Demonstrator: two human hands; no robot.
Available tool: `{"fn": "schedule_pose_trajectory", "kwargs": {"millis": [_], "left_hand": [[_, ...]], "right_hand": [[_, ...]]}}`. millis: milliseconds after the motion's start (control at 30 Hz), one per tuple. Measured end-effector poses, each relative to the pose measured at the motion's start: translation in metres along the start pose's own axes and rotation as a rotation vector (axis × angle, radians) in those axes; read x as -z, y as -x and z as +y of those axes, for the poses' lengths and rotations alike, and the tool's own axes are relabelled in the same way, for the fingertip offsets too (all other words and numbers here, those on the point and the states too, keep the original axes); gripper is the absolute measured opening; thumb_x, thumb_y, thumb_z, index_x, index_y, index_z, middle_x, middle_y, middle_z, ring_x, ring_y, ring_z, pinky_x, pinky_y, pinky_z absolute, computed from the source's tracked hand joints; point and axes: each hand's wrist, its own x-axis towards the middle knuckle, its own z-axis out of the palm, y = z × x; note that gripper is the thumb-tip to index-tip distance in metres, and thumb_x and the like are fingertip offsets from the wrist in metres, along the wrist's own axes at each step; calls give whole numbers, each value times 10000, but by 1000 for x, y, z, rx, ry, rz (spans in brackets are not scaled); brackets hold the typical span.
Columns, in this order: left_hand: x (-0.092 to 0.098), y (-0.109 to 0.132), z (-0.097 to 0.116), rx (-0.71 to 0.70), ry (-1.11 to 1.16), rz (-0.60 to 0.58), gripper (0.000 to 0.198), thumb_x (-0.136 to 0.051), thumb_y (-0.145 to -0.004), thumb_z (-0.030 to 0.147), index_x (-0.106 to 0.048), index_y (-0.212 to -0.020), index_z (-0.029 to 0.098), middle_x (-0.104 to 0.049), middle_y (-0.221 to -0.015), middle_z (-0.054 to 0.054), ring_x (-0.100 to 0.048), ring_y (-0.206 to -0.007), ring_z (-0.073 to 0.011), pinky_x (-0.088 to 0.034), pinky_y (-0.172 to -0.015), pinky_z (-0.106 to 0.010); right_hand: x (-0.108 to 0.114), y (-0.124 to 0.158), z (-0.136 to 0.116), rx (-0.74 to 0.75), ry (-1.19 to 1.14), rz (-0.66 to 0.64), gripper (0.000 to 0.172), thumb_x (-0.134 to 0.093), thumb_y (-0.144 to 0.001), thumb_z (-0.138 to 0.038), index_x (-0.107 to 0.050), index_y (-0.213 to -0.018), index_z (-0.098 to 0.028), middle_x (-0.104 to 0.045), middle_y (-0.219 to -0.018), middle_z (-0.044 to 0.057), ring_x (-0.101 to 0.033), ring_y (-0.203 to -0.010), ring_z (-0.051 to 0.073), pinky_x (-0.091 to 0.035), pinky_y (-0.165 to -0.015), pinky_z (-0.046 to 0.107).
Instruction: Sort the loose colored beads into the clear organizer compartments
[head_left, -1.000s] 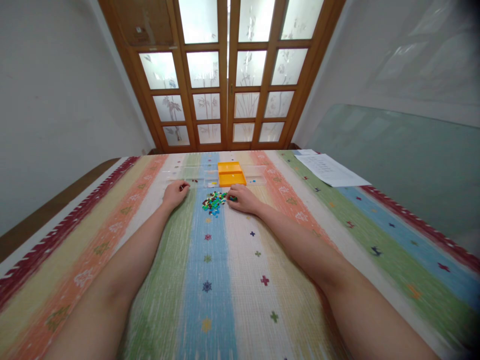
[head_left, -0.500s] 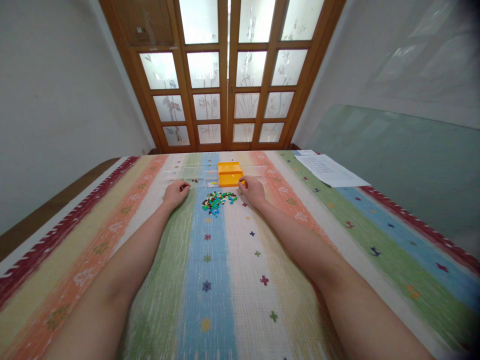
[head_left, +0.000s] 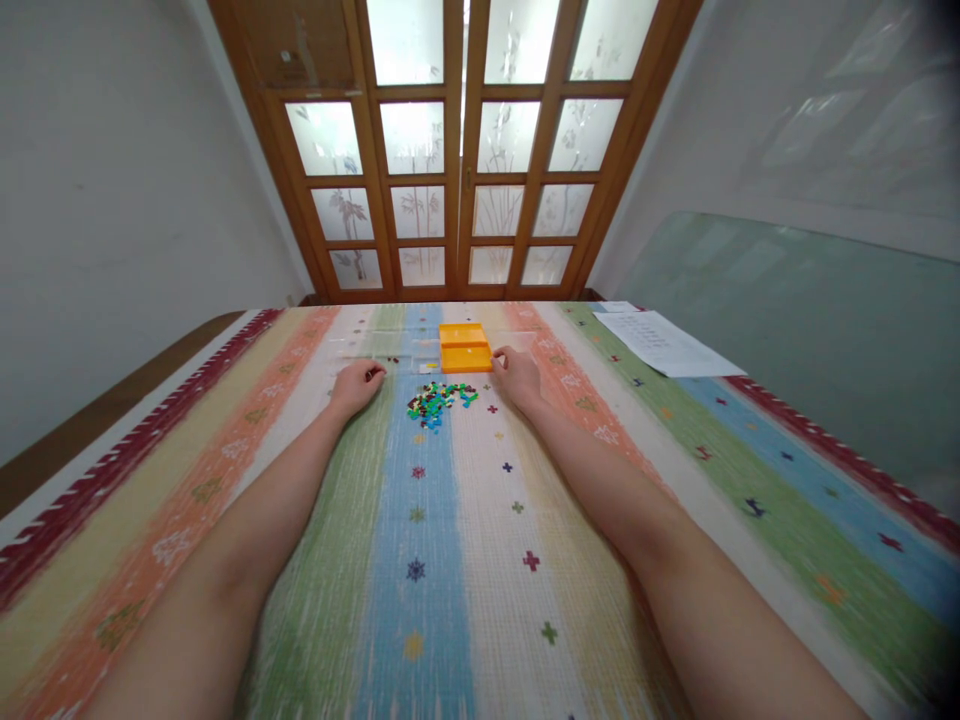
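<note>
Wooden doors [head_left: 450, 200] with frosted panes stand well beyond the open orange box [head_left: 457, 362], which is the thing I judge every place by. A striped cloth [head_left: 435, 520] spreads under the box and all around it, and on it, well off to the box's right, lie white papers [head_left: 660, 345] with faint print. A clear container [head_left: 412, 346] sits just beside the box on its left; its walls are hard to make out. My right hand [head_left: 519, 374] is at the box's right front corner, thumb and forefinger drawn together by the edge; whether I pinch a piece there, or touch the box itself, I cannot tell. My left hand [head_left: 358, 384] rests to the left of the box, slightly nearer me, fingers curled in toward the thumb, and I cannot tell whether they close on anything. The pile of small pieces [head_left: 430, 402], green, blue, dark red and pale, lies loose just in front of the box. A few dark red bits [head_left: 394, 360] lie left of the box, near my left fingertips.
</note>
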Motion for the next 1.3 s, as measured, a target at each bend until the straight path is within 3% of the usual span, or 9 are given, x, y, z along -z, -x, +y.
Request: {"fn": "schedule_pose_trajectory", "kwargs": {"millis": [200,367,600,800,1033,1300], "left_hand": [[2,1,3,20,0,-26,292,-561,-912,369,-772,-1033,207,-765,-994,-71,-654,-881,-234,-490,-804,-328],[3,1,3,9,10,-20,286,-563,-912,363,-773,-1022,204,-767,-996,-75,-656,-863,-235,-487,-786,-330],[3,1,3,10,14,-32,281,-562,-908,371,-773,-1010,216,-769,-971,-64,-654,-858,-231,-484,-782,-322],[1,0,0,0,23,-35,310,-547,-915,395,-773,-1020,211,-764,-963,-67,-650,-855,-230,-477,-785,-328],[2,0,2,3,7,-43,297,-548,-915,384,-772,-1017,218,-772,-974,-61,-661,-870,-230,-483,-777,-320],[3,3,13,-21,14,-59,267,-562,-918,363,-771,-1000,218,-769,-959,-70,-663,-872,-246,-492,-793,-343]], "right_hand": [[1,-1,1,26,21,-22,374,-503,-1011,-345,-701,-1317,-260,-765,-1048,102,-658,-975,258,-451,-840,322],[2,1,2,152,-84,-58,302,-552,-966,-282,-750,-1187,-225,-762,-940,80,-653,-866,228,-445,-793,299],[8,6,0,412,-179,-350,136,-589,-849,-245,-715,-854,-193,-674,-741,-6,-562,-694,149,-355,-655,232],[19,11,-4,493,-195,-581,59,-584,-769,-219,-635,-785,-196,-604,-689,-40,-510,-639,129,-314,-615,230],[18,12,-6,540,-223,-573,63,-577,-786,-212,-635,-802,-194,-602,-702,-35,-497,-637,125,-319,-609,229],[20,18,-8,358,-373,-497,114,-565,-890,-263,-659,-900,-201,-684,-736,-15,-588,-588,126,-419,-609,233]]}}
